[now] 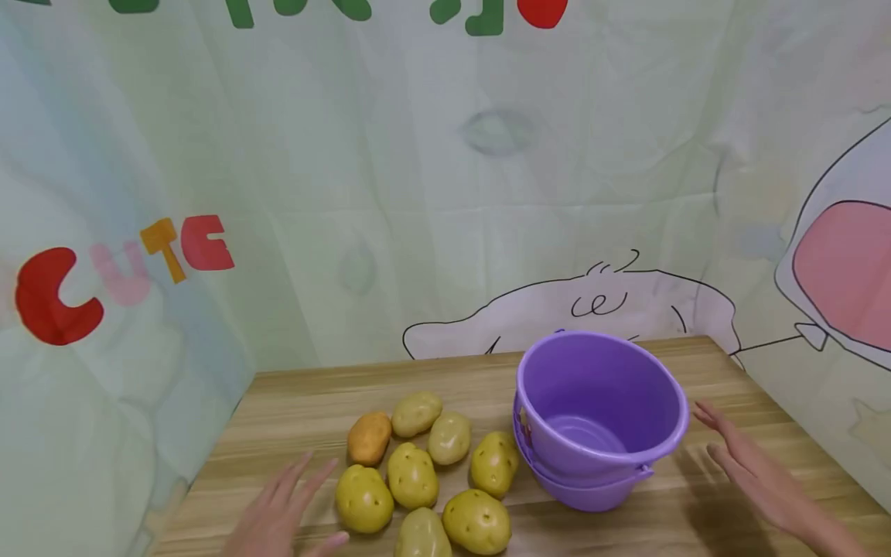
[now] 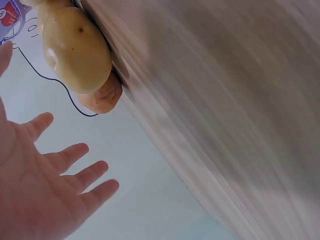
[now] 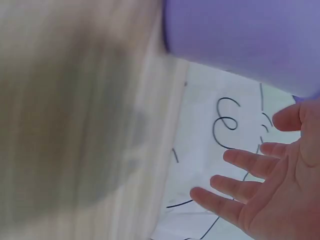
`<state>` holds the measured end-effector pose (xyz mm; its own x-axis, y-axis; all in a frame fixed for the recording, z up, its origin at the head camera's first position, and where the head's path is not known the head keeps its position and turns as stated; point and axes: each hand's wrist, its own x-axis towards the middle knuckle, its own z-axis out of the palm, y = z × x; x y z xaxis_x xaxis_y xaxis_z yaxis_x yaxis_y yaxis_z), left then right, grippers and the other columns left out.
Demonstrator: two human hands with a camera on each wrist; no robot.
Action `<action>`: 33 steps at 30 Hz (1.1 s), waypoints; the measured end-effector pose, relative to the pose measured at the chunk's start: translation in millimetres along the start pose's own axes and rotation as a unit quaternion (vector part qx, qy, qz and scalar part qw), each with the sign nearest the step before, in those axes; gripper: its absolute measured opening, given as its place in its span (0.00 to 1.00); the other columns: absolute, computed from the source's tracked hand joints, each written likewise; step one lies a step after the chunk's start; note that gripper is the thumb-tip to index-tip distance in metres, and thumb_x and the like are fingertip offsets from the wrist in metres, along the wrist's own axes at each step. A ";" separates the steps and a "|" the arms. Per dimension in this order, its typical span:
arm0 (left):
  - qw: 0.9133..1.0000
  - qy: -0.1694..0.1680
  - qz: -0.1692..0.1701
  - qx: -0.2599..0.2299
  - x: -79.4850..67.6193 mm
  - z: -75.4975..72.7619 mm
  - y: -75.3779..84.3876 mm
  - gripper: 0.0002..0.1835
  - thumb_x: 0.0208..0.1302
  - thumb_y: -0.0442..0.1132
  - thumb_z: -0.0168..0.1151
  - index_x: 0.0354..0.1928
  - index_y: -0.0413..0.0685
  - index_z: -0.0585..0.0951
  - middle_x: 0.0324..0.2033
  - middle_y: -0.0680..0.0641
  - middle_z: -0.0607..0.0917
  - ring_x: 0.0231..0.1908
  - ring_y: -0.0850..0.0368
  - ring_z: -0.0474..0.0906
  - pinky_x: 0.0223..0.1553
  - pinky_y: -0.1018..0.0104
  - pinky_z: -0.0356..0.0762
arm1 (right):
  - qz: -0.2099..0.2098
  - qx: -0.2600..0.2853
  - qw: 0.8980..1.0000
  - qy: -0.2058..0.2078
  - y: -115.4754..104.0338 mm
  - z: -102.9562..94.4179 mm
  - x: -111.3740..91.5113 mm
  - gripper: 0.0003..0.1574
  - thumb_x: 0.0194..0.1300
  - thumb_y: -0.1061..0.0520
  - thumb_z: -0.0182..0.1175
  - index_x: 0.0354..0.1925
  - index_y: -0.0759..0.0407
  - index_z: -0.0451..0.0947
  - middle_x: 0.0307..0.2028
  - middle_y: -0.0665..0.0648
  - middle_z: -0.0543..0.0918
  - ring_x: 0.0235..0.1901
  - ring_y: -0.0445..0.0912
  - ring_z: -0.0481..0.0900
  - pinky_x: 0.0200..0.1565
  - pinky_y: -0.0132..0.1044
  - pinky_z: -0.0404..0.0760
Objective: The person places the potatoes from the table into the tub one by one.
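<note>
A cluster of several yellow potatoes (image 1: 413, 475) lies on the wooden table, with one orange-brown potato (image 1: 369, 438) at its back left. To the right of them stands a purple bucket (image 1: 599, 394), upright, its inside bare and its handle hanging down. My left hand (image 1: 278, 510) is just left of the potatoes, fingers spread and holding nothing; in the left wrist view its palm faces a large yellow potato (image 2: 76, 50). On the bucket's right side, my right hand (image 1: 755, 472) hovers with fingers extended. The right wrist view shows its fingertips apart from the bucket wall (image 3: 240, 40).
The wooden table (image 1: 299, 402) reaches back to a printed cloth (image 1: 362, 193) hanging behind and along both sides. The cloth bears coloured letters at left, a line-drawn animal at the back and a pink shape at right.
</note>
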<state>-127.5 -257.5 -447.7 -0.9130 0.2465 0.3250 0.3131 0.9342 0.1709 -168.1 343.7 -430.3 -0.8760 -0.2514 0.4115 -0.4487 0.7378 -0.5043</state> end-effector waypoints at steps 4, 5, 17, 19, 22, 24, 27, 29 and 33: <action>1.000 0.006 0.007 -0.018 3.3 3.3 1.3 0.43 0.46 0.69 0.61 0.65 0.64 0.64 0.60 0.41 0.66 0.54 0.36 0.67 0.35 0.34 0.70 | 0.028 0.009 1.000 0.002 -9.7 -8.1 13.2 0.27 0.73 0.57 0.39 0.68 0.58 0.54 0.58 0.67 0.69 0.54 0.24 0.57 0.49 0.43 0.71; 1.000 0.005 0.006 -0.022 3.5 4.3 1.5 0.43 0.46 0.69 0.61 0.65 0.64 0.65 0.60 0.41 0.67 0.54 0.36 0.66 0.35 0.34 0.70 | 0.032 0.012 0.999 0.006 -11.5 -9.3 16.7 0.26 0.73 0.57 0.38 0.67 0.61 0.56 0.57 0.66 0.70 0.52 0.24 0.60 0.45 0.37 0.74; 0.996 -0.011 0.003 -0.083 9.0 3.9 13.5 0.36 0.47 0.66 0.63 0.60 0.64 0.71 0.54 0.42 0.70 0.51 0.40 0.68 0.33 0.42 0.73 | 0.047 0.182 0.981 0.045 -32.8 -18.9 57.8 0.27 0.74 0.56 0.36 0.57 0.79 0.62 0.46 0.39 0.75 0.43 0.31 0.76 0.36 0.35 0.80; 0.996 -0.008 0.009 -0.085 9.9 4.7 14.7 0.36 0.48 0.65 0.63 0.60 0.66 0.71 0.54 0.42 0.70 0.50 0.40 0.69 0.33 0.43 0.73 | 0.055 0.178 0.982 0.043 -37.5 -18.1 63.6 0.28 0.74 0.54 0.38 0.58 0.78 0.62 0.46 0.39 0.75 0.42 0.30 0.76 0.36 0.33 0.80; 0.996 0.002 0.024 -0.087 10.6 6.6 15.4 0.36 0.47 0.64 0.65 0.60 0.66 0.71 0.53 0.41 0.71 0.49 0.41 0.69 0.33 0.45 0.74 | 0.077 0.159 0.983 0.049 -44.6 -14.7 70.4 0.28 0.73 0.52 0.40 0.58 0.74 0.64 0.45 0.41 0.75 0.40 0.29 0.76 0.35 0.32 0.79; 0.996 0.008 0.033 -0.088 11.1 7.7 15.5 0.36 0.47 0.63 0.66 0.60 0.65 0.72 0.53 0.41 0.71 0.49 0.42 0.69 0.34 0.47 0.74 | 0.091 0.148 0.983 0.054 -48.2 -12.6 74.4 0.28 0.72 0.50 0.42 0.58 0.72 0.65 0.46 0.48 0.76 0.39 0.30 0.76 0.34 0.32 0.79; 0.995 0.010 0.041 -0.092 11.0 9.8 15.5 0.36 0.46 0.63 0.66 0.60 0.62 0.72 0.53 0.41 0.71 0.50 0.44 0.68 0.35 0.50 0.74 | 0.115 0.146 0.981 0.052 -51.7 -10.9 78.5 0.30 0.72 0.48 0.42 0.60 0.70 0.63 0.48 0.62 0.76 0.37 0.33 0.76 0.32 0.33 0.79; 0.995 0.006 0.040 -0.095 10.9 10.9 15.7 0.36 0.46 0.63 0.66 0.60 0.62 0.72 0.54 0.42 0.70 0.50 0.44 0.68 0.35 0.50 0.74 | 0.124 0.151 0.980 0.049 -53.1 -10.5 81.1 0.31 0.72 0.48 0.42 0.61 0.69 0.62 0.49 0.69 0.74 0.35 0.36 0.77 0.30 0.35 0.79; 0.994 0.004 0.046 -0.103 9.9 12.9 16.4 0.36 0.47 0.62 0.66 0.60 0.61 0.72 0.54 0.41 0.70 0.51 0.44 0.67 0.35 0.48 0.73 | 0.133 0.139 0.980 0.051 -56.5 -9.8 84.6 0.31 0.72 0.46 0.40 0.61 0.69 0.63 0.49 0.71 0.74 0.34 0.37 0.77 0.30 0.34 0.77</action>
<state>-134.8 -236.4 -453.7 -0.8764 0.3253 0.3551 0.4423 0.8354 0.3263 -215.1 286.9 -359.5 -0.9526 0.0019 0.3043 -0.2497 0.5664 -0.7854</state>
